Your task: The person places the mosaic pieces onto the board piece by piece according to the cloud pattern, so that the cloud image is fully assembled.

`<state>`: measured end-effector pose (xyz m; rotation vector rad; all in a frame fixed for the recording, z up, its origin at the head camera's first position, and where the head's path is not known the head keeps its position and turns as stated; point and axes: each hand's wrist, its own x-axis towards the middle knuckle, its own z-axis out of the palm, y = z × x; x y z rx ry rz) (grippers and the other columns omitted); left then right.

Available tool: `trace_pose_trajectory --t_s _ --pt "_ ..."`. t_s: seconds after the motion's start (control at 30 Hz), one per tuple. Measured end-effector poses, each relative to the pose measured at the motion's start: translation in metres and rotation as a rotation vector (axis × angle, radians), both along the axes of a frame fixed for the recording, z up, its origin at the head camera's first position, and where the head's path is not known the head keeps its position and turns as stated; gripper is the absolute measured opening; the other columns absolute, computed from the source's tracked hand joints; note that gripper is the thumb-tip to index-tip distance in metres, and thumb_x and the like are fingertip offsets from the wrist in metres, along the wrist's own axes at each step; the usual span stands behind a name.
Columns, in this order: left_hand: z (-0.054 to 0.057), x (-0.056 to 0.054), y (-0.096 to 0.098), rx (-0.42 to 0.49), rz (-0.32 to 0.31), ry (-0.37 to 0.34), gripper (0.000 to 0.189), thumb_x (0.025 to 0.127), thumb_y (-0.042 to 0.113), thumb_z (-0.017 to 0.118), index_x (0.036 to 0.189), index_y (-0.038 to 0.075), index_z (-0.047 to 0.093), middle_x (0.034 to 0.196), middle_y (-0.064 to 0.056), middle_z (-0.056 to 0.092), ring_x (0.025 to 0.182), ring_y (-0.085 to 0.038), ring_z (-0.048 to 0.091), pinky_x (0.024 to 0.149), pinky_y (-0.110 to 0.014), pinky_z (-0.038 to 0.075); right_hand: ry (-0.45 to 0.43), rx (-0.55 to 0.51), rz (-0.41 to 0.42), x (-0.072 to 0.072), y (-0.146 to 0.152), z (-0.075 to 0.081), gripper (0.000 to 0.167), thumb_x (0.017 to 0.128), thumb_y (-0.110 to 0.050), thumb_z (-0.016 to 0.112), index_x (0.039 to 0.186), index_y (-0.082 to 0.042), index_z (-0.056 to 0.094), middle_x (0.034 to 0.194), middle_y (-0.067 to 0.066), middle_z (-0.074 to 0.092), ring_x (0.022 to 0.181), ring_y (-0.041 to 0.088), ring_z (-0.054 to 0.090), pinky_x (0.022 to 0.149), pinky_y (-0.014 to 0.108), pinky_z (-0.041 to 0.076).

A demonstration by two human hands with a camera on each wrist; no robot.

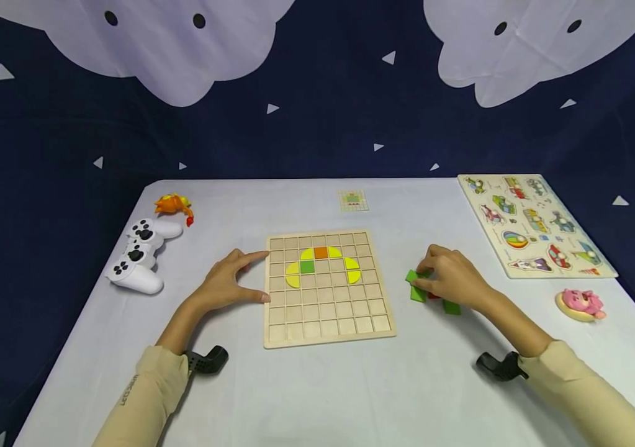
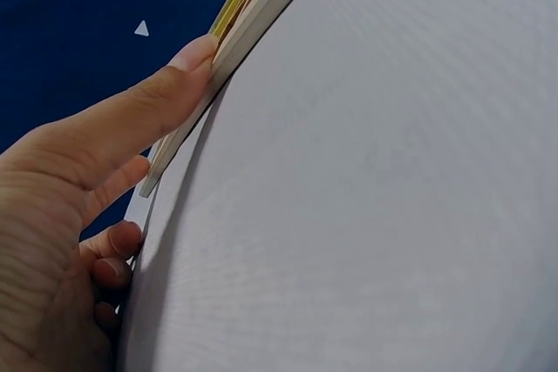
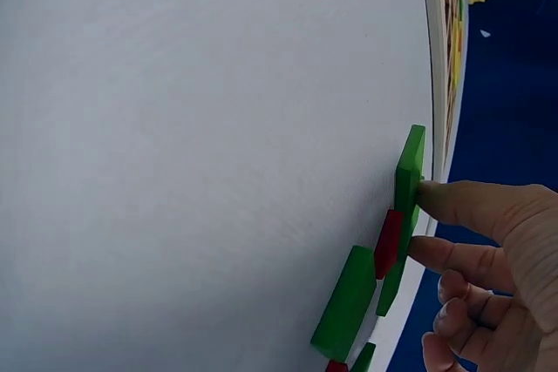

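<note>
My left hand (image 1: 221, 284) rests at the left edge of a wooden grid board (image 1: 329, 310), thumb and index finger spread along that edge. On the board sit several yellow rounded tiles (image 1: 353, 270), one orange square tile (image 1: 321, 252) and one green square tile (image 1: 307, 267). Right of the board, my right hand (image 1: 455, 278) is over a small pile of green tiles (image 3: 346, 300) and red tiles (image 3: 389, 243). Its thumb and index finger pinch a green tile (image 3: 411, 167) at the pile. The hand partly hides the pile in the head view.
A small pattern card (image 1: 353, 200) lies behind the board. At the left are a white game controller (image 1: 139, 257) and an orange toy figure (image 1: 172, 203). A picture puzzle board (image 1: 524, 226) and a pink toy figure (image 1: 581, 304) lie at the right.
</note>
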<state>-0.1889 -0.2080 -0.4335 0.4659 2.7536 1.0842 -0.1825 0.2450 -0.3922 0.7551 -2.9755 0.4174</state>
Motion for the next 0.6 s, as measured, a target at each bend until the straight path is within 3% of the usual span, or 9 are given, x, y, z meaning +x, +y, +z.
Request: trace_pose_trajectory --t_s 0.6 --pt "-0.001 -0.001 -0.001 0.016 -0.014 0.03 0.092 0.065 0.044 0.091 0.145 0.023 0.052 0.095 -0.005 0.045 0.085 -0.02 0.042 0.075 -0.034 0.033 0.003 -0.03 0.04 -0.014 -0.021 0.003 0.02 0.074 -0.023 0.086 0.084 -0.007 0.076 0.079 0.001 0.054 0.065 0.011 0.043 0.067 0.032 0.036"
